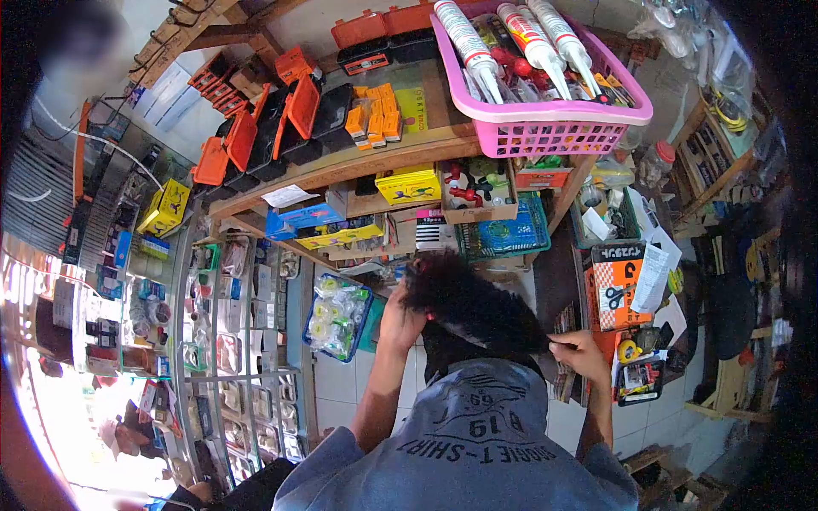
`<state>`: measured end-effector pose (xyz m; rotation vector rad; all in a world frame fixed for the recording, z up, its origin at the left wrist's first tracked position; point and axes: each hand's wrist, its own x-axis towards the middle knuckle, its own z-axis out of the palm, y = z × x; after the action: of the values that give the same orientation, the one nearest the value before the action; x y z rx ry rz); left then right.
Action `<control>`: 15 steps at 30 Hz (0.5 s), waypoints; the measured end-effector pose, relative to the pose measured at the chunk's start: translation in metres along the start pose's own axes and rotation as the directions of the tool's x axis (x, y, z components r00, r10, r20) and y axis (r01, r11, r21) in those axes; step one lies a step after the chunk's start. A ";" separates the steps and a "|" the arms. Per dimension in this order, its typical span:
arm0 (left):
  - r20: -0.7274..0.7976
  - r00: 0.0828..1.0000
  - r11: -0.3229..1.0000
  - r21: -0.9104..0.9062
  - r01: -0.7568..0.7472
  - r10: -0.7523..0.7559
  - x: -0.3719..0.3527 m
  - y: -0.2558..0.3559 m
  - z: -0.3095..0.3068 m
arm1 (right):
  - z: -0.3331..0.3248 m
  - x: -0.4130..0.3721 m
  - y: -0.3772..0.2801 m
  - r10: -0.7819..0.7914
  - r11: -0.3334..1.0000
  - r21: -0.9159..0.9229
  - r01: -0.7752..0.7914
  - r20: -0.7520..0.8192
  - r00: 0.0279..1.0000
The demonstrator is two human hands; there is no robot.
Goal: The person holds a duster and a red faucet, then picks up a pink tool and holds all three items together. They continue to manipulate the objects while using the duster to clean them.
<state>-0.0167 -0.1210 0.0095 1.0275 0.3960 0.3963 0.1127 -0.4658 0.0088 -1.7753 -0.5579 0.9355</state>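
Observation:
A black, fluffy feather duster (486, 302) stretches across in front of my waist. My left hand (399, 319) is closed around its left end, with the fingers partly hidden by the dark feathers. At the opposite end, the fingertips of my right hand (581, 353) are pinched together on the feathers. A small reddish bit shows beside my left hand. Below the duster is my grey printed T-shirt (477, 426).
A wooden shelf (349, 175) ahead carries a pink basket (545, 136) of sealant tubes, orange-lidded boxes (302, 106) and yellow boxes (409, 186). Glass shelving (243, 375) stands left, near a tray of clear packs (336, 319). To the right lie papers (652, 277) and a yellow tape measure (629, 351). Another person (128, 434) is at lower left.

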 end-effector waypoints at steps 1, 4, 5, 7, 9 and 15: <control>-0.008 0.996 0.988 -0.131 0.086 -0.087 0.008 -0.017 -0.017 | 0.001 0.000 0.003 -0.012 1.000 -0.010 0.012 -0.014 1.000; -0.075 0.954 0.863 -0.450 0.229 -0.292 0.005 -0.032 -0.022 | 0.012 0.000 0.004 -0.047 0.999 0.019 0.047 0.022 0.999; -0.118 0.901 0.737 -0.624 0.259 -0.417 0.001 -0.034 -0.019 | 0.016 0.001 0.004 -0.050 0.999 0.017 0.049 0.023 0.999; 0.027 0.964 0.709 -0.672 0.213 -0.264 0.004 -0.028 -0.010 | 0.023 0.002 0.005 0.045 0.997 0.056 -0.047 0.031 0.998; -0.099 0.969 0.784 -0.609 0.120 -0.226 0.014 -0.014 0.001 | 0.022 0.001 0.011 0.024 0.998 0.057 -0.024 0.005 1.000; -0.104 0.987 0.673 -0.740 0.006 -0.122 0.033 0.002 -0.027 | 0.006 -0.010 0.009 0.047 0.996 0.089 -0.026 -0.241 0.969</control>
<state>-0.0018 -0.0831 -0.0053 0.1757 0.3508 0.5122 0.1015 -0.4728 0.0030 -1.7952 -0.3249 0.7406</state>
